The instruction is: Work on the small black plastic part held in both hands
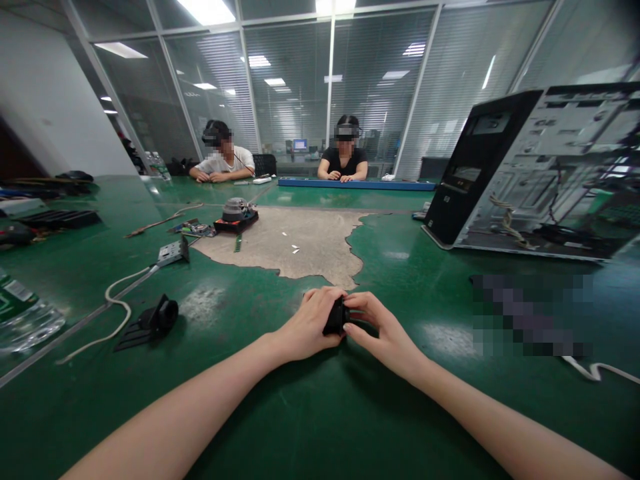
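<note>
A small black block-like part (pixel 335 319) is between my two hands, low over the green tabletop in front of me. My left hand (pixel 316 319) is closed around its left side and top, covering much of it. From the right, my right hand (pixel 374 325) has thumb and fingertips curled against its right side, where a dark rounded piece shows between them. What kind of part it is, I cannot tell. To the left lies another black part (pixel 161 316) with a round end and a slotted flat piece.
An opened computer case (pixel 493 180) stands at the right, near a blurred-out dark item (pixel 525 310). A water bottle (pixel 27 310), a metal box with a white cable (pixel 174 251) and a heatsink fan (pixel 237 209) are leftward. Two people sit across the table.
</note>
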`<state>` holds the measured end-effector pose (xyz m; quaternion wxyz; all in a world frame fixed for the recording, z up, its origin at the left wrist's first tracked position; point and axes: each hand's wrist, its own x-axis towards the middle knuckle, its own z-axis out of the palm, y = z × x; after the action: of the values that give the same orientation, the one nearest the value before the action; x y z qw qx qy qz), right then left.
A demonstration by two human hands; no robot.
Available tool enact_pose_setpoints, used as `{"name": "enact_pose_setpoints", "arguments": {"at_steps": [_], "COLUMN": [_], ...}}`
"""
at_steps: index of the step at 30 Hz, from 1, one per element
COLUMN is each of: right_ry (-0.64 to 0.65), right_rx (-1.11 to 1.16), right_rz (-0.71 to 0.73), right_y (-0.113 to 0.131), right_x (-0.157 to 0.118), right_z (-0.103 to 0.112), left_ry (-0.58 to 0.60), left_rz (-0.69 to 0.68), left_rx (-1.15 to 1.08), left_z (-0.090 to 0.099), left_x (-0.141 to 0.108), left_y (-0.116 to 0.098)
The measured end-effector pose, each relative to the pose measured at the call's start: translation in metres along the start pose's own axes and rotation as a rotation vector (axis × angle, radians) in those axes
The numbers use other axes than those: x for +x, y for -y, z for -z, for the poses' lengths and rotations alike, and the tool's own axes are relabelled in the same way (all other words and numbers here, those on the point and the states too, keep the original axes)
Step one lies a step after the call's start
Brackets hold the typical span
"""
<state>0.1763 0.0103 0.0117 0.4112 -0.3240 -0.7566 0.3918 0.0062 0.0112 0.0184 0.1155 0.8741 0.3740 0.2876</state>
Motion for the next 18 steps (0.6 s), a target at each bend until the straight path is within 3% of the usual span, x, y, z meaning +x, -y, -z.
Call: {"name": "enact_pose_setpoints", "arguments": {"at_steps": [7, 12, 18], "right_ry": [-0.035, 0.019, -0.024], "right_rx": [-0.032, -0.020, -0.040], "right_rz": [-0.020, -0.059, 0.015], "right_y": [-0.0012, 0.0009, -0.0009], "right_x": [0.0006, 0.0012, 0.0009], "right_z": [-0.0015, -0.0011, 0.0001], "left_ry": [-0.003, -0.007, -0.010], "left_rz": [0.028, 0.025, 0.011], "left_rx": [0.004, 0.000, 0.001], "left_z": [-0.0018, -0.0017, -0.0014], "left_x": [0.0005, -0.0001, -0.0008], "left_y": [0.0009, 0.0015, 0.0015]}}
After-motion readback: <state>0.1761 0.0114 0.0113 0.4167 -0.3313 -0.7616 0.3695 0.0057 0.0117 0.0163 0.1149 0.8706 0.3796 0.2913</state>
